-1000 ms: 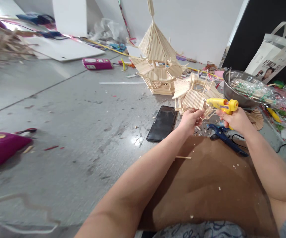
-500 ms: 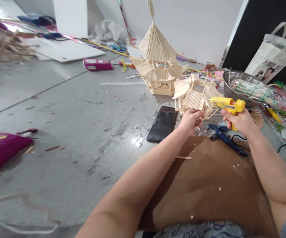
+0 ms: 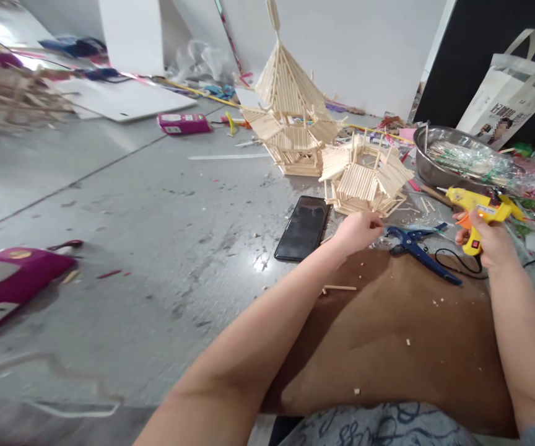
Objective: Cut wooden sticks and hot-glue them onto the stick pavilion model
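Note:
My right hand (image 3: 495, 241) is wrapped round the grip of a yellow hot glue gun (image 3: 478, 207), its nozzle pointing left. Just in front of the smaller wooden-stick pavilion model (image 3: 360, 179), my left hand (image 3: 360, 232) has its fingers closed; whatever they pinch is hidden. Behind that model rises a taller stick pavilion (image 3: 295, 139) with a pointed roof. Dark blue cutters (image 3: 418, 251) lie between my hands, at the far edge of a brown board (image 3: 388, 347). A black phone (image 3: 302, 229) rests left of my left hand.
A metal bowl (image 3: 423, 164) of wrapped sticks stands at the back right, before a white tote bag (image 3: 504, 99). Purple power strips (image 3: 17, 282) lie at left, and a black cord (image 3: 457, 263) curls near the cutters. Stick scraps litter the board.
The glue gun in my right hand has moved right, away from the smaller pavilion. My left hand has shifted slightly down, off the model's front roof edge.

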{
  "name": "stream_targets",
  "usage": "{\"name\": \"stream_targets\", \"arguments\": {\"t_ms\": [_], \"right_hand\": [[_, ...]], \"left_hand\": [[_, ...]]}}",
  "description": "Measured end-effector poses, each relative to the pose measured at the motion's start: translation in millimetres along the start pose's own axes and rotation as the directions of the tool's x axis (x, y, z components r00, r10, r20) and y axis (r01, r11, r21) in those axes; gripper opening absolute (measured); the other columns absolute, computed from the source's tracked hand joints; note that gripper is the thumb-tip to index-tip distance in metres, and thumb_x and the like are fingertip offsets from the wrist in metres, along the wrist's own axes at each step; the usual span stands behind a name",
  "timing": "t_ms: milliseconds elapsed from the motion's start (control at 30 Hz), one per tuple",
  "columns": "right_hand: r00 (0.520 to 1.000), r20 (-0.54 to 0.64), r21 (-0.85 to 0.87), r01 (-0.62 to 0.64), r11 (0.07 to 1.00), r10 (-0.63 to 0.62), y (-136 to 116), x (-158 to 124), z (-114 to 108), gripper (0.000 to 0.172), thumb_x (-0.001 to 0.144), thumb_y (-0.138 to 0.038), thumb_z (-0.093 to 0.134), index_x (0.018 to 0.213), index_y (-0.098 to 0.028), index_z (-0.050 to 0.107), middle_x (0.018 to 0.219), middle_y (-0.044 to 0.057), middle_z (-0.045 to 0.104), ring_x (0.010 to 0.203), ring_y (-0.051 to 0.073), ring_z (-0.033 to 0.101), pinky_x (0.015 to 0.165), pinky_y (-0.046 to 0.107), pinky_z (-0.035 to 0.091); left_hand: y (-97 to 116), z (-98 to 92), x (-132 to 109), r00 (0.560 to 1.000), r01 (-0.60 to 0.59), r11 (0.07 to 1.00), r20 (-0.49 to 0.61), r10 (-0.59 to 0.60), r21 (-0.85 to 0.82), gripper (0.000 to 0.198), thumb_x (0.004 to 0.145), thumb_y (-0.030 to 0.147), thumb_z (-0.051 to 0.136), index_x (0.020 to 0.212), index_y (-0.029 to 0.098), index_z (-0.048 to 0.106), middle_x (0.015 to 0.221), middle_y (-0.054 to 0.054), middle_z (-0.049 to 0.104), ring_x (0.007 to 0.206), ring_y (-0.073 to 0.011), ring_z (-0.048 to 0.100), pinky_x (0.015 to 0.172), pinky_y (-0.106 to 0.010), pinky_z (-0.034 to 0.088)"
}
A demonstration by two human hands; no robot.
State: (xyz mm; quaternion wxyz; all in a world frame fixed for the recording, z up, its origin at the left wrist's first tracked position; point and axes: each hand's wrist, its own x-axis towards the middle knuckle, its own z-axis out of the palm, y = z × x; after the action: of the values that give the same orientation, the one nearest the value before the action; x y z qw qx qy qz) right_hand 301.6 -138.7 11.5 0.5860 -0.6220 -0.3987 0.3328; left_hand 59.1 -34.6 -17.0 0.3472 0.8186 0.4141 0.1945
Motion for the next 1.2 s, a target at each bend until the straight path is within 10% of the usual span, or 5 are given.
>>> {"name": "stream_targets", "arguments": {"t_ms": [133, 333, 667, 1000, 1200], "right_hand": [[0.965, 0.17, -0.039, -0.196, 0.98, 0.2, 14, 7, -18, 0.041, 0.06, -0.058, 0.065, 0.07, -0.019, 0.054, 0.05, -0.002, 0.055, 0.036, 0.01, 0.05, 0.035, 0.024, 0.042], [0.88, 0.373, -0.126, -0.266, 0.956, 0.294, 17, 2, -22, 0.043, 0.059, -0.057, 0.065, 0.074, -0.019, 0.053, 0.045, -0.003, 0.052, 0.037, 0.011, 0.05, 0.037, 0.024, 0.04], [0.563, 0.66, -0.482, -0.19, 0.855, 0.497, 12, -26, 28, 0.041, 0.057, -0.051, 0.07, 0.073, -0.015, 0.06, 0.069, 0.003, 0.064, 0.061, 0.013, 0.06, 0.058, 0.025, 0.049], [0.676, 0.587, -0.504, -0.125, 0.854, 0.445, 18, -13, 13, 0.042, 0.058, -0.052, 0.068, 0.082, -0.018, 0.064, 0.084, 0.004, 0.066, 0.079, 0.017, 0.06, 0.075, 0.027, 0.046], [0.601, 0.627, -0.581, -0.063, 0.812, 0.496, 19, -13, 12, 0.044, 0.057, -0.054, 0.067, 0.079, -0.016, 0.063, 0.075, 0.003, 0.064, 0.066, 0.013, 0.056, 0.063, 0.026, 0.045]], "left_hand": [[-3, -18.0, -6, 0.996, -0.01, 0.889, 0.083, -0.032, 0.458, 0.02, 0.073, 0.025, 0.049, 0.082, 0.02, 0.066, 0.084, -0.005, 0.067, 0.079, -0.0186, 0.059, 0.067, -0.028, 0.043], [-8, -30.0, -7, 0.982, 0.012, 0.808, 0.146, -0.121, 0.59, 0.028, 0.072, 0.03, 0.05, 0.096, 0.025, 0.064, 0.098, -0.004, 0.065, 0.091, -0.0208, 0.059, 0.073, -0.03, 0.045], [-15, -24.1, -4, 0.974, -0.041, 0.77, 0.198, -0.112, 0.637, 0.035, 0.074, 0.025, 0.046, 0.105, 0.027, 0.061, 0.106, -0.004, 0.063, 0.095, -0.0203, 0.058, 0.076, -0.028, 0.045], [-17, -27.0, -3, 0.981, -0.014, 0.781, 0.159, -0.11, 0.624, 0.034, 0.075, 0.025, 0.042, 0.104, 0.026, 0.061, 0.106, -0.005, 0.063, 0.097, -0.0209, 0.058, 0.078, -0.031, 0.045], [-18, -38.5, -3, 0.976, 0.019, 0.765, 0.153, -0.153, 0.644, 0.036, 0.072, 0.021, 0.042, 0.102, 0.025, 0.061, 0.108, -0.006, 0.062, 0.098, -0.0231, 0.057, 0.079, -0.035, 0.046]]}}
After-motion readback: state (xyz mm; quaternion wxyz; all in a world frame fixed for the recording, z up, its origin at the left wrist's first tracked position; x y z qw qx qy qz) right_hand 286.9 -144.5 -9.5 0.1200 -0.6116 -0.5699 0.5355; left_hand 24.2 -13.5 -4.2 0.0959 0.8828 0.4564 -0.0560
